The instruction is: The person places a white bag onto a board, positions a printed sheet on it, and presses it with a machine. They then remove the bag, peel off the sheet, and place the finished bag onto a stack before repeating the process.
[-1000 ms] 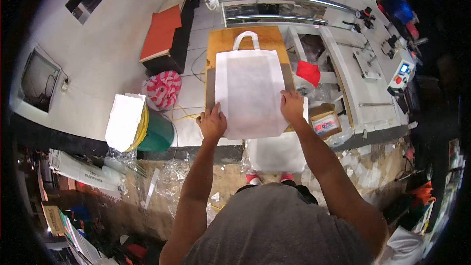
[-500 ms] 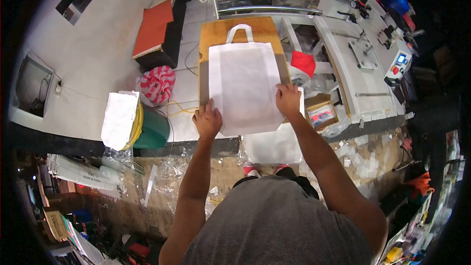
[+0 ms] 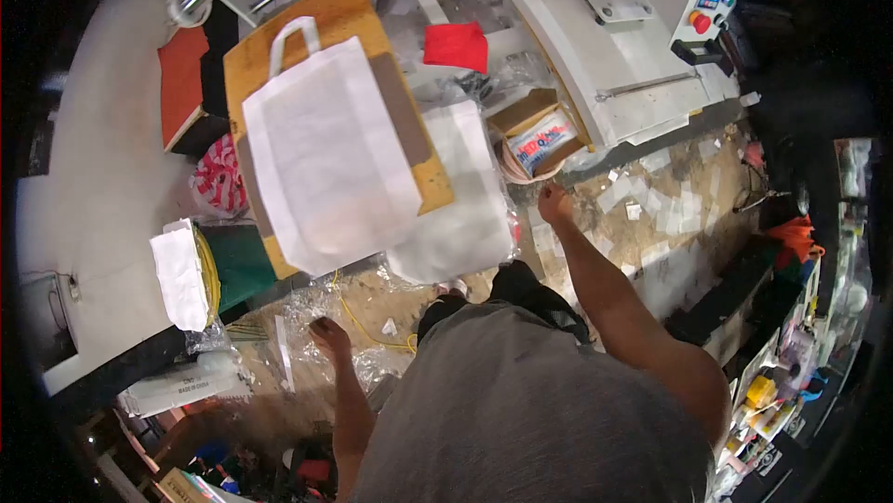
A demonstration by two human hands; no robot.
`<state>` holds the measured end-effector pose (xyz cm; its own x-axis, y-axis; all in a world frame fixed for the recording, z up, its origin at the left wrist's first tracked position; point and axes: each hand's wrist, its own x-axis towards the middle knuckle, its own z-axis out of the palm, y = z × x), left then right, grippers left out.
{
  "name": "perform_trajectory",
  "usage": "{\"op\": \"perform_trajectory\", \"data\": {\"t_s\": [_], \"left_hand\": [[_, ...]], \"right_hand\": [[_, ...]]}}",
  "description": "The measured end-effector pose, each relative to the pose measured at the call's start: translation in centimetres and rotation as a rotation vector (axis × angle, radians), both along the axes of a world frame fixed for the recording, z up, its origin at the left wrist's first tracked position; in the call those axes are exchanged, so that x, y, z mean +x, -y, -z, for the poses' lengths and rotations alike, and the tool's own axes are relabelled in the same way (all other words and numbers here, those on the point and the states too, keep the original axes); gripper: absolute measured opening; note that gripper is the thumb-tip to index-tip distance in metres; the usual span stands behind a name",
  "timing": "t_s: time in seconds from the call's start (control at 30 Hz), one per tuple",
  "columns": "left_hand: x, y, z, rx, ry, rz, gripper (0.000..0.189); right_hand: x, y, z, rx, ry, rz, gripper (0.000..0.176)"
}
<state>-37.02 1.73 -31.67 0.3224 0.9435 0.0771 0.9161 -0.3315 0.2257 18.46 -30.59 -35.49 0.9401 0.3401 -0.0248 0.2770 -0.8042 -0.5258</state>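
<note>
A white non-woven tote bag (image 3: 330,154) lies flat on a tilted-looking wooden board (image 3: 244,52), its loop handle toward the back. Grey panels show beneath the bag's sides. My left hand (image 3: 330,339) is down by my left side, away from the bag, fingers loosely apart and nothing in them. Out to the right, my right hand (image 3: 555,203) has its fingers curled in, with nothing visible in it. It is nearest a small open cardboard box (image 3: 523,115) holding a printed packet. Another white sheet or bag (image 3: 456,196) lies between the board and that box.
A white machine with a control panel (image 3: 709,8) stands at the right back. A red cloth piece (image 3: 456,45) lies on its frame. At left are a green bin (image 3: 244,266), white material (image 3: 179,275) and a striped bag (image 3: 219,182). Scraps and clear plastic litter the floor (image 3: 651,201).
Both hands have let go of the tote bag's sides and moved back and apart. My view has turned to the right, and the bag stays on the board.
</note>
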Motion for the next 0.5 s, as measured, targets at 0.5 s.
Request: {"op": "perform_trajectory", "data": {"t_s": [0.5], "left_hand": [[6.4, 18.6, -10.5, -0.999, -0.075, -0.063, 0.038]], "right_hand": [[12.0, -5.3, 11.2, -0.358, -0.379, -0.331, 0.031]]}}
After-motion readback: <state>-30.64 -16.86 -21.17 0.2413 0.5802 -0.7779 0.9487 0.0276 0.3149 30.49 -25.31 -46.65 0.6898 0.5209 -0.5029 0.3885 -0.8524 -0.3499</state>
